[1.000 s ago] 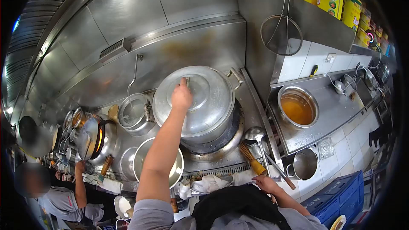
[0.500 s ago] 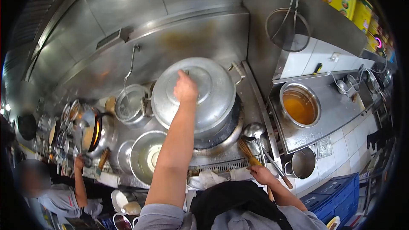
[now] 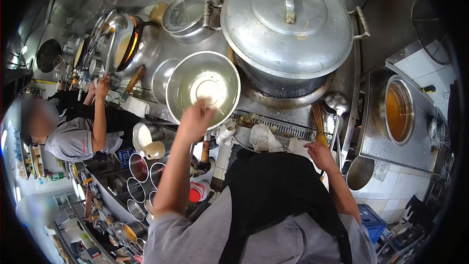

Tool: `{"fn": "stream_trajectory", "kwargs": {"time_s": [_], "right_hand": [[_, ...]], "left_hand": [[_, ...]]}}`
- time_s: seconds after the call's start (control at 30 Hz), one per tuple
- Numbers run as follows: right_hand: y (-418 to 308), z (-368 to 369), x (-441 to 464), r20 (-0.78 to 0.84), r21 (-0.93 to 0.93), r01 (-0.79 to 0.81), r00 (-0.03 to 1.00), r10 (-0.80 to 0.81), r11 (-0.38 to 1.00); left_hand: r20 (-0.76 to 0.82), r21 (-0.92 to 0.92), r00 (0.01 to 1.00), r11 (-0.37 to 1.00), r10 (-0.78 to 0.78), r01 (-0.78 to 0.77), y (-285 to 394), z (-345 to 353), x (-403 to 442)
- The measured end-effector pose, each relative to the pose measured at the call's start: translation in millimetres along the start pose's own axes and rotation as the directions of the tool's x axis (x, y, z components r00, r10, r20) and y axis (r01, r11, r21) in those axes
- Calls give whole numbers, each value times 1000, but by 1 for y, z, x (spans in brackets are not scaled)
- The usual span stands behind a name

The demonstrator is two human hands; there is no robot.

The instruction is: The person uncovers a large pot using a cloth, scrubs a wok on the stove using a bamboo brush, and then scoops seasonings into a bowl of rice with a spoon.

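My left hand (image 3: 198, 117) is over the near side of a wide metal bowl (image 3: 178, 85) holding clear liquid. Its fingers look loosely apart, slightly blurred, with nothing visible in them. A large pot stands on the burner, its domed lid (image 3: 254, 34) on and its handle untouched. On the right, my right hand (image 3: 321, 156) rests near the stove's front edge, index finger stretched out, beside a bamboo brush (image 3: 319, 122) and over the handle of a ladle (image 3: 337, 101). I see no grip on either; its underside is hidden.
Left of the bowl, a co-worker (image 3: 80, 137) works at a wok (image 3: 124, 44) with flame showing. A pot of orange liquid (image 3: 398, 110) stands on the right counter, an empty pot (image 3: 360, 172) below. Metal containers (image 3: 137, 188) stand lower left. A white cloth (image 3: 264, 138) lies at the stove edge.
My left hand has let go of the lid handle and come back towards me over the bowl. The view has tilted down and turned left. My right hand stays near the brush.
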State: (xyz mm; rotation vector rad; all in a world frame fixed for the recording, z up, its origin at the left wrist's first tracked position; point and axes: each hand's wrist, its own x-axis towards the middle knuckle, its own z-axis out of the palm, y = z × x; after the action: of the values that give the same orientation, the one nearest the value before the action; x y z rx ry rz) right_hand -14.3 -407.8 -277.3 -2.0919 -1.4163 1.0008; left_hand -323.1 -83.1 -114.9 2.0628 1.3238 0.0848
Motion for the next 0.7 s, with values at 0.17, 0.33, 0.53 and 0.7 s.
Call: {"fn": "stream_trajectory", "kwargs": {"time_s": [0.17, 0.33, 0.53, 0.7], "right_hand": [[-48, 5, 56, 247, -66, 173, 957, -152, 983], [-109, 54, 117, 354, 6, 438, 840, -412, 899], [-94, 87, 133, 513, -159, 520, 770, -380, 839], [-55, -14, 90, 139, 503, -35, 989, -41, 863]], "left_hand": [[-22, -83, 998, 994, 62, -64, -140, 139, -86], [-168, 13, 985, 999, -35, 37, -145, 180, -37], [-64, 144, 990, 980, -130, 138, -137, 185, -14], [9, -35, 998, 998, -58, 59, -127, 146, -52]]}}
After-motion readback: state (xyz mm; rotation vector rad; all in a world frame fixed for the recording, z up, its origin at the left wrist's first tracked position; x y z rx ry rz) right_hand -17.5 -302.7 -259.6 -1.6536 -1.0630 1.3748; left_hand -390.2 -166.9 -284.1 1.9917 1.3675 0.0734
